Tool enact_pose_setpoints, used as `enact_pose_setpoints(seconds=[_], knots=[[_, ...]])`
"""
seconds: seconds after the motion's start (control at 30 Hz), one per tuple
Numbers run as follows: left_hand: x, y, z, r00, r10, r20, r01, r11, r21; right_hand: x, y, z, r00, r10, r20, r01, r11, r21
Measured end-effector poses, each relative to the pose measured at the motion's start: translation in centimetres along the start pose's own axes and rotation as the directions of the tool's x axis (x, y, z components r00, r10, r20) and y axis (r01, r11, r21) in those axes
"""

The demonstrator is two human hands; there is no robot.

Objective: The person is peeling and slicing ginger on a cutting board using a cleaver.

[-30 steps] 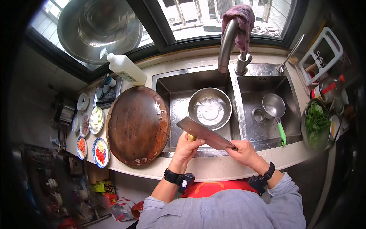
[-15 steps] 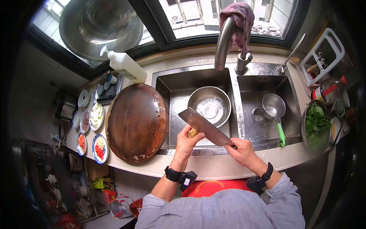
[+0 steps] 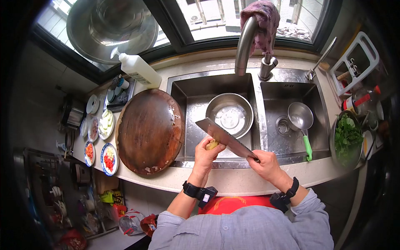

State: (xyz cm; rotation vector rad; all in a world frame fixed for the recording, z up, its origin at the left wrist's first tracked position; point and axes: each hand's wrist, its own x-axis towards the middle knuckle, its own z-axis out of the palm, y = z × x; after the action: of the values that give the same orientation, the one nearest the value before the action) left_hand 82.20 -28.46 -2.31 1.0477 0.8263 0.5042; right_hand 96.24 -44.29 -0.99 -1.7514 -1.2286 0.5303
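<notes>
My left hand [image 3: 204, 157] is closed around a small yellowish piece [image 3: 212, 144], which looks like ginger, though the fingers and blade cover part of it. My right hand [image 3: 266, 164] grips the handle end of a cleaver [image 3: 227, 138]. The broad blade slants up to the left, lying against or just over the yellowish piece. Beneath the blade, in the left sink basin [image 3: 191, 108], stands a round steel bowl [image 3: 230, 100] with a wet, shiny bottom.
A round wooden chopping board [image 3: 148, 129] stands left of the sink. Beyond it are plates of chopped food [image 3: 109, 160] and a white pump bottle [image 3: 139, 70]. The right basin holds a green-handled ladle [image 3: 301, 116]. Leafy greens [image 3: 348, 135] fill a bowl at right. The faucet [image 3: 246, 46] rises behind.
Both hands keep nearly the same place, with the cleaver still at the yellowish piece. Slightly more of the piece shows now. The whole view has shifted a little.
</notes>
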Motion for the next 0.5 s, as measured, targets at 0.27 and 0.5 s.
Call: enact_pose_setpoints(seconds=[0.27,0.5], knots=[[-0.3,-0.1,1.3,0.972,0.125,-0.197,-0.099,0.985,0.139,-0.1,-0.7,0.4,0.995,0.02,-0.094,-0.018,1.0,0.023],[-0.6,0.9,0.8,0.993,-0.07,0.094,0.09,0.968,-0.234,-0.4,-0.3,-0.3,0.998,-0.04,-0.039,0.041,0.998,0.04]])
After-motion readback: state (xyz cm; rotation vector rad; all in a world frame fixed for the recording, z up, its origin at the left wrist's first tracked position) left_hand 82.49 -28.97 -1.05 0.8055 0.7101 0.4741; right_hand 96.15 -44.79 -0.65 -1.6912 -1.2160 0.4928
